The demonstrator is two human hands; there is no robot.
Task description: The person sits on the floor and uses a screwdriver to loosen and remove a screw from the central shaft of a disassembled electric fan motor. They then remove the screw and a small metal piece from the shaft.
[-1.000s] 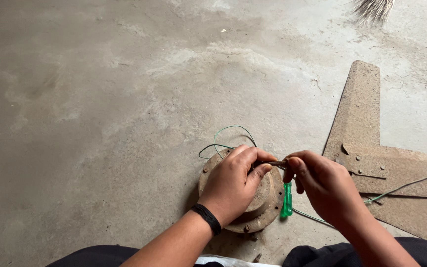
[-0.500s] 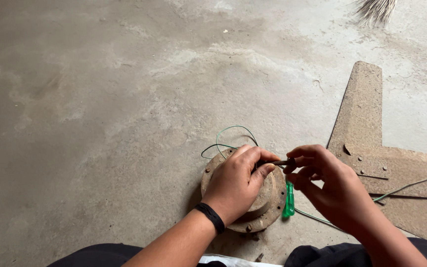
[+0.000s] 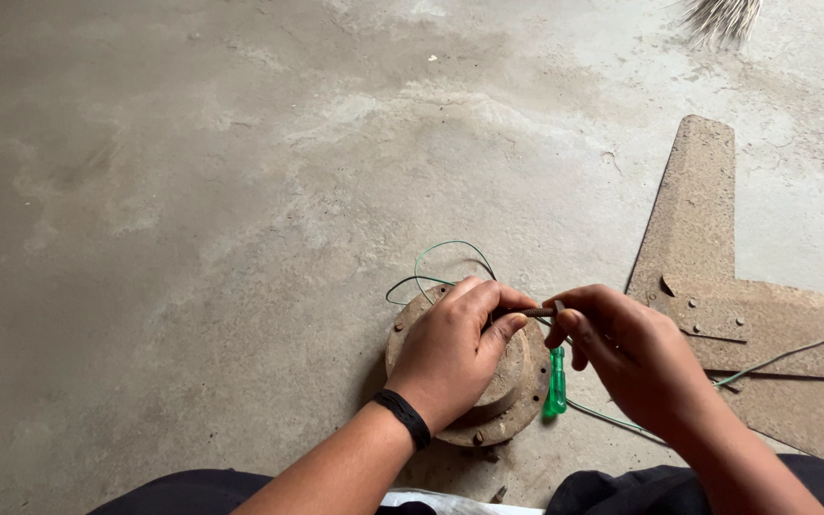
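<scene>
Rusty motor housing (image 3: 517, 401) half hidden under left hand (image 3: 455, 348); both hands' fingers pinch a dark rod (image 3: 531, 312).

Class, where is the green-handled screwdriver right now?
In the head view, the green-handled screwdriver lies on the floor right of the rusty round housing, just below the right hand.

A round motor housing (image 3: 488, 401) sits on the floor (image 3: 193, 210), under the left hand (image 3: 455, 353). A screwdriver (image 3: 556, 383) lies just right of it, below the right hand (image 3: 636, 358). Fan blades (image 3: 708, 257) lie farther right, wire loops (image 3: 445, 262) behind.
</scene>
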